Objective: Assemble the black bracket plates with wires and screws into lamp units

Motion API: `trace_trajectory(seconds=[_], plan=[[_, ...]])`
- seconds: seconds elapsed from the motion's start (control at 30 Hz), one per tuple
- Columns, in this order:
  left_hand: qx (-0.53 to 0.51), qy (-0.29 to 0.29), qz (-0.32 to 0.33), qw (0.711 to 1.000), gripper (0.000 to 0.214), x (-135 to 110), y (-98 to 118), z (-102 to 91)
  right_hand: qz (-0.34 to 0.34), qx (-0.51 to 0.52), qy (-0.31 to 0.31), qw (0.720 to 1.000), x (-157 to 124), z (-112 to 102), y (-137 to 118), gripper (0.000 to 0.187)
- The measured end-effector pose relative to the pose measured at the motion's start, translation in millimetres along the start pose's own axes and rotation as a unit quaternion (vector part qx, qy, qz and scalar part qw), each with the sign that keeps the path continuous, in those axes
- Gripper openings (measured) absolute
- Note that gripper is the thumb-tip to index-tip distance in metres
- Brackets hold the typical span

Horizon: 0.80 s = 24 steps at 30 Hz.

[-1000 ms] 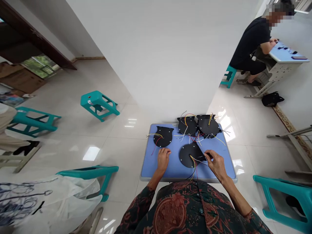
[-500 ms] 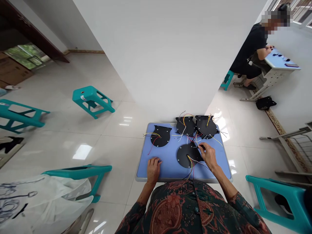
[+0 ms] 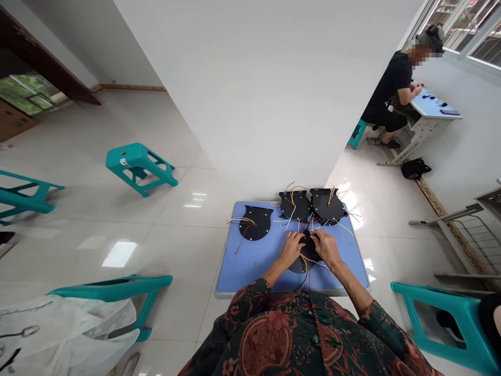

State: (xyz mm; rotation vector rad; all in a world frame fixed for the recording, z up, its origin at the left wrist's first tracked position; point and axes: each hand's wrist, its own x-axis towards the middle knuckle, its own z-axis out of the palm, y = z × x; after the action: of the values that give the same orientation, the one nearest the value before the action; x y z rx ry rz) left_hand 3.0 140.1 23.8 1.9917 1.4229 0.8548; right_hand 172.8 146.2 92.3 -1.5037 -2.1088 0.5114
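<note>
On the blue desk top, a round black plate with yellow, red, black and white wires lies close to my body, partly covered by both hands. My left hand rests at its upper left with fingers bent and closed. At the upper right, my right hand pinches with thumb and fingertips. The fingertips of both hands almost meet over the plate's far edge, and whatever is between them is too small to make out. Another wired black plate lies to the left.
Two stacks of similar black plates lie along the desk's far edge, against a white pillar. Teal stools stand around on the tiled floor. A white bag is at lower left. A person sits at another desk, far right.
My left hand has moved right and forward from the desk's front left onto the near black plate, beside my right hand. The right hand stays at the plate. The view has shifted slightly.
</note>
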Motion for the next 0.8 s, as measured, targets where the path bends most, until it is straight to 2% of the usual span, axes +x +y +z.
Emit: trace_trajectory(seconds=[0.1, 0.27, 0.6, 0.8], plan=[[0.008, 0.002, -0.009, 1.000, 0.023, 5.9, -2.3, 13.6, -0.015, -0.020, -0.030, 0.999, 5.4, 4.7, -4.6, 0.017], [0.024, 0.005, -0.023, 0.999, 0.021, 12.4, -4.7, 22.6, -0.027, -0.043, -0.066, 0.997, 17.2, 10.8, -8.3, 0.025], [0.026, 0.010, -0.027, 0.999, 0.018, 12.2, -3.9, 23.1, -0.072, -0.034, -0.125, 0.989, 23.9, -7.5, 2.1, 0.031], [0.020, 0.011, -0.016, 1.000, 0.027, 10.6, -2.9, 20.5, -0.018, -0.070, -0.121, 0.990, 24.3, -12.9, 6.4, 0.031]])
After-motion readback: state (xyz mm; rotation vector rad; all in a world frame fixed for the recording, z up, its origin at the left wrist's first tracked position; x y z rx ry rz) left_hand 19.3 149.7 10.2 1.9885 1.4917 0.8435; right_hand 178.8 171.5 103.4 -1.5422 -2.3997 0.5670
